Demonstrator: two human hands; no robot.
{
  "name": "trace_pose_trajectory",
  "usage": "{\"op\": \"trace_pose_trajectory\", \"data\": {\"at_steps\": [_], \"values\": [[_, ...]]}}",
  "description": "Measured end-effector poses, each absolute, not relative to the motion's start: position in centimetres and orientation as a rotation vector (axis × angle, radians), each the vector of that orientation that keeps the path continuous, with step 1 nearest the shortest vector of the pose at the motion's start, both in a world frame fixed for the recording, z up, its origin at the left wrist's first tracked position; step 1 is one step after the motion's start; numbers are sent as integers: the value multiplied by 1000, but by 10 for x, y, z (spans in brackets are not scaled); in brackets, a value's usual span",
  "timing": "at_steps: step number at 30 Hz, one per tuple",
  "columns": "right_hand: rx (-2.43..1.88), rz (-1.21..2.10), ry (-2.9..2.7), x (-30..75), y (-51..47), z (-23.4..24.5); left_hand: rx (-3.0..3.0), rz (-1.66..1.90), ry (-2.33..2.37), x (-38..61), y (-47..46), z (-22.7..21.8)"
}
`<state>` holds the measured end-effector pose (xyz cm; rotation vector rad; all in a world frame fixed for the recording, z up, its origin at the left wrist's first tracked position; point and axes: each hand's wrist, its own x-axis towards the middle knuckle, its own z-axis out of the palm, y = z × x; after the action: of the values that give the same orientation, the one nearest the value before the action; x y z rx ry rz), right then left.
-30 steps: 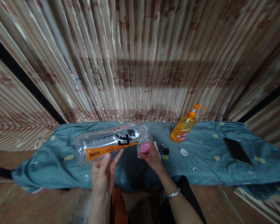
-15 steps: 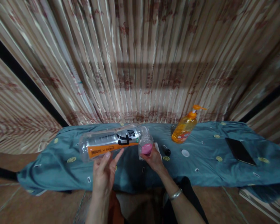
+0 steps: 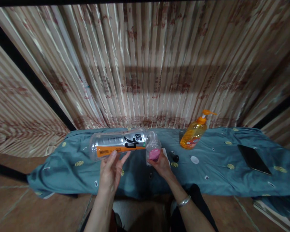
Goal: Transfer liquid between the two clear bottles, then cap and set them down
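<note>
My left hand (image 3: 111,169) holds up a large clear plastic bottle (image 3: 118,144) with a silver and orange label. The bottle lies almost level, its neck pointing right. In my right hand (image 3: 161,164) is a smaller clear bottle (image 3: 154,149) with a pink label, held upright. The large bottle's neck meets the small bottle near its mouth; whether the two rims touch I cannot tell. No liquid can be made out passing between them. A white flat item (image 3: 166,155) lies partly hidden behind my right hand.
Right of my hands stand a small black cap (image 3: 175,158), a white round disc (image 3: 194,159) and an orange pump bottle (image 3: 193,133). Farther right lies a flat black object (image 3: 253,158). A teal patterned cloth (image 3: 219,180) covers the surface; a striped curtain (image 3: 147,71) hangs behind.
The whole view has shifted slightly. Both hands keep hold of their bottles, neck to mouth, and the large bottle stays nearly level.
</note>
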<state>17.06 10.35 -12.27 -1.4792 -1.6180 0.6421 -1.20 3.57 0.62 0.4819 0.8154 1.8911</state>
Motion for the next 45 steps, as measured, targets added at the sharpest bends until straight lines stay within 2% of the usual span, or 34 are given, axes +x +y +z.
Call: {"op": "trace_pose_trajectory", "data": {"at_steps": [22,39,45], "values": [[-1502,572,-1629,171,105,-133,415,1831,755,-25,50,-4],[-1474,514,-1593,168,103,-133,377,1888,930,-11,37,-5],[-1448,589,-1588,168,102,-133,374,1881,1002,-15,36,-7]]}}
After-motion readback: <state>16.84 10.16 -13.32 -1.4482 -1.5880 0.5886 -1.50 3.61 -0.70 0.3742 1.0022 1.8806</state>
